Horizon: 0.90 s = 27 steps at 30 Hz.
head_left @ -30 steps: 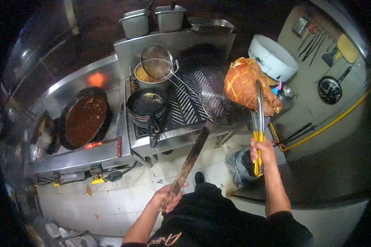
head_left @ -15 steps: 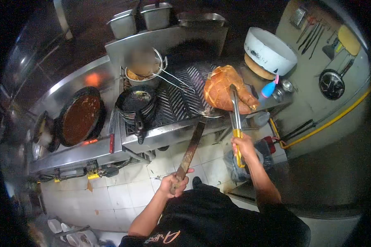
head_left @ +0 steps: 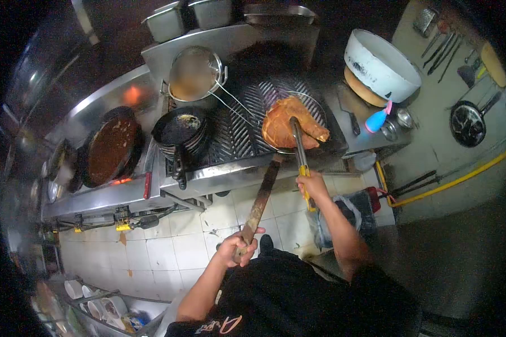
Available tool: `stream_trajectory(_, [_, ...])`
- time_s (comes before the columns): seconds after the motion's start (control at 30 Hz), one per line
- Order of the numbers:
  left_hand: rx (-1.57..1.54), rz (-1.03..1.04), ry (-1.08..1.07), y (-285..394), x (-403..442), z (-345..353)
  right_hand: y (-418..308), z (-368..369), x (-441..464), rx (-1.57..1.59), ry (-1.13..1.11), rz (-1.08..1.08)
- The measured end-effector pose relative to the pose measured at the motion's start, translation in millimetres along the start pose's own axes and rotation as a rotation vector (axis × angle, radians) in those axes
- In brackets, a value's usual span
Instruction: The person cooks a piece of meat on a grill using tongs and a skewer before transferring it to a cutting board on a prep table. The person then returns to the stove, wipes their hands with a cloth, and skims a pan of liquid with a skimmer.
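Observation:
My left hand (head_left: 237,247) is closed around the long wooden handle of a skimmer (head_left: 261,205), whose round wire rim shows behind and below the meat. In my right hand (head_left: 315,188) is a pair of metal tongs (head_left: 299,149) with yellow grips. Their tips press on a large golden-brown piece of meat (head_left: 276,128) with a pale bone end. It appears to lie on the skimmer's round head, above the ridged grill (head_left: 230,126); most of that head is hidden under the meat.
Stacked black pans (head_left: 180,132) and a pot with a strainer (head_left: 197,73) stand left of the grill. Farther left is a wide pan of brown liquid (head_left: 111,149). A big white pot (head_left: 382,64) and a blue bottle (head_left: 375,121) are at right. A bin (head_left: 343,216) stands below.
The meat and tongs have moved left and appear lower, and more of the skimmer's rim now shows around the meat. My left hand keeps its grip. The view has shifted slightly.

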State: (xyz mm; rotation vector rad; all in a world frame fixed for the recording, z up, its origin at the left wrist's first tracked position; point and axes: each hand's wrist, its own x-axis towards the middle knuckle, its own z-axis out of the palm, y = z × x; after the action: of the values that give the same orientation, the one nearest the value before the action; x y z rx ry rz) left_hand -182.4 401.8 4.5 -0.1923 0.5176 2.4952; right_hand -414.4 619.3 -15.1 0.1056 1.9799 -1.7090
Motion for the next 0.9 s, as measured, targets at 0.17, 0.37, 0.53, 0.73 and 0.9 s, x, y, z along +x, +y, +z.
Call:
stream_trajectory(0.17, [0.067, -0.084, 0.12, 0.5, 2.7, -5.7, -21.9, -10.7, -5.7, -0.102, -0.02, 0.081])
stream_trajectory(0.37, [0.254, -0.088, 0.263, -0.5, -6.6, -23.3, -48.6, -44.2, -70.3, -0.477, -0.055, 0.09])
stream_trajectory(0.53, [0.321, -0.068, 0.355, 14.3, -25.5, -33.7, -51.7, -58.8, -116.6, -0.628, -0.079, 0.17])
stream_trajectory(0.73, [0.572, -0.088, 0.429, 18.0, -30.4, -53.5, -58.7, -51.0, -154.8, -0.526, -0.237, 0.189])
stream_trajectory(0.9, [0.678, -0.049, 0.541, 9.6, -31.7, -62.0, -44.6, 41.7, -109.0, -0.026, -0.252, 0.11])
